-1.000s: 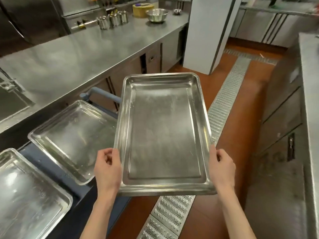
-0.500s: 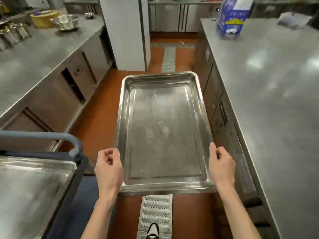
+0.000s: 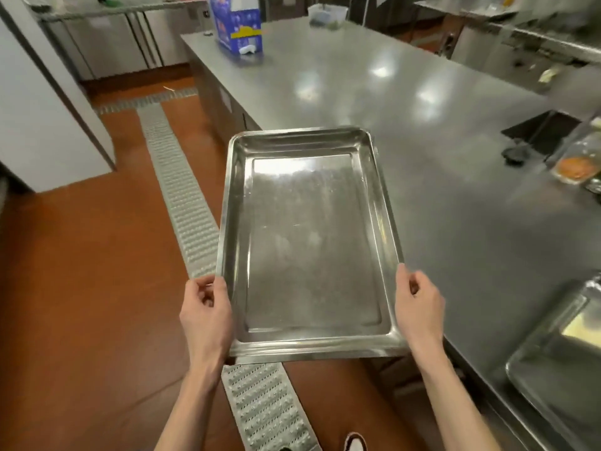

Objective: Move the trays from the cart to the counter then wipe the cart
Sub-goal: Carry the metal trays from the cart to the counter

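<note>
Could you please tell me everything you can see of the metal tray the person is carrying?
The tray is a shallow rectangular pan of what looks like stainless steel, with a rolled rim, rounded corners and a stepped, scuffed floor that reflects the lights. It is empty and held about level, its long axis pointing away from the person. The left hand grips its left rim near the close corner, the right hand its right rim. Its far end overlaps the steel counter, its near end the floor; whether it touches the counter is unclear.

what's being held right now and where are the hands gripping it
A steel tray, empty, held by both hands on its long side rims near the end closest to the person: left hand on the left rim, right hand on the right rim.
</note>
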